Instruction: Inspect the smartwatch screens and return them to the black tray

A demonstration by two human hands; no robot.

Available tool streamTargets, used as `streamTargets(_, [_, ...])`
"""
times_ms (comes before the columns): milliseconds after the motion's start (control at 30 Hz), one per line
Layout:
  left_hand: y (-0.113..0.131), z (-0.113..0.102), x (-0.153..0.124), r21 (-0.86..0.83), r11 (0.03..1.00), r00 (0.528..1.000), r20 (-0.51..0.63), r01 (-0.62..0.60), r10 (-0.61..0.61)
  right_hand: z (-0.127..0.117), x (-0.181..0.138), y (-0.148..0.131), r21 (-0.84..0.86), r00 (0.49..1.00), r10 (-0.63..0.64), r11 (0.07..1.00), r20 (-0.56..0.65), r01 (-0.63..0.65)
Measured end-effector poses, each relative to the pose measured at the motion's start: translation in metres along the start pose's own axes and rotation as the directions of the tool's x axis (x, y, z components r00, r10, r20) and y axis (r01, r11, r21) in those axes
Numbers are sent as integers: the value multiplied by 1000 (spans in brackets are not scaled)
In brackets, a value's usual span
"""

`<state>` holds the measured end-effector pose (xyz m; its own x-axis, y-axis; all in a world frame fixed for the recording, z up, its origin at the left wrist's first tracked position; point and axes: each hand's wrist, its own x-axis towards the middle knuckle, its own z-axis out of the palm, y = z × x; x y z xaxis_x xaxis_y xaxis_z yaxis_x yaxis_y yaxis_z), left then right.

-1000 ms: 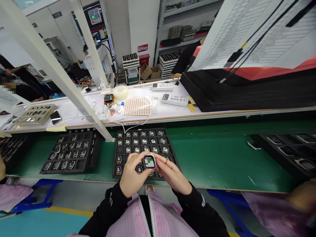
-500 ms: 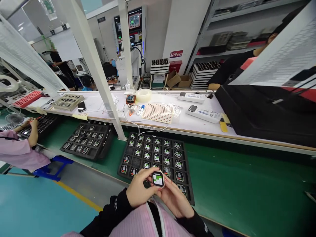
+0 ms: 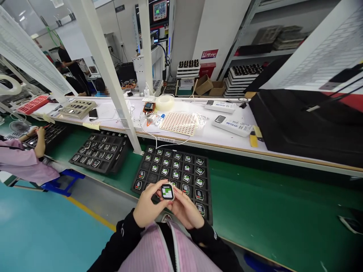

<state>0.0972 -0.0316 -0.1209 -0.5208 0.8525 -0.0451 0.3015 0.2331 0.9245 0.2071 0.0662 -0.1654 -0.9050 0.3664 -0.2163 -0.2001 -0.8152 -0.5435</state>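
A small smartwatch body (image 3: 167, 191) with a lit green and white screen sits between both my hands, just above the near edge of a black tray (image 3: 207, 189). My left hand (image 3: 147, 207) grips its left side with thumb and fingers. My right hand (image 3: 185, 208) holds its right side, fingers curled round it. The tray lies on the green conveyor belt (image 3: 269, 211) and holds several more watch bodies with lit screens in its pockets.
A second black tray (image 3: 98, 153) of watch bodies lies to the left on the belt. Behind, a white bench (image 3: 215, 138) carries a tape roll (image 3: 165, 102), a perforated beige pad (image 3: 180, 123) and two white handsets. A co-worker's arm (image 3: 38, 141) reaches over a tray at far left. A slanted white post (image 3: 113, 94) crosses the bench.
My head has turned left and lifted, so the belt now runs diagonally and the co-worker at left shows. Both hands still hold the watch body, whose screen pattern has changed.
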Motion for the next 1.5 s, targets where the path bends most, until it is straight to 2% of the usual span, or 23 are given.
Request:
streamTargets(500, [6,31,6,42,999,992,127,-18,13,-27,-24,-3,27,992,-51,998,-118,55])
streamTargets(800, [7,32,10,64,997,988,149,-35,25,-27,-26,-6,11,987,-85,996,-140,87])
streamTargets(1033, [3,28,12,151,986,982,185,-77,48,-24,-21,-3,-156,965,-156,980,-209,124])
streamTargets(1200, [0,25,14,186,975,977,195,-120,84,-26,-20,-2,-280,964,-221,944,-146,174])
streamTargets(1333, [-3,23,15,196,970,972,208,-147,105,-25,-18,-1,-323,960,-247,927,-135,193])
streamTargets(1500, [-6,20,17,191,968,967,225,-160,116,-25,-14,4,-355,947,-262,917,-184,184])
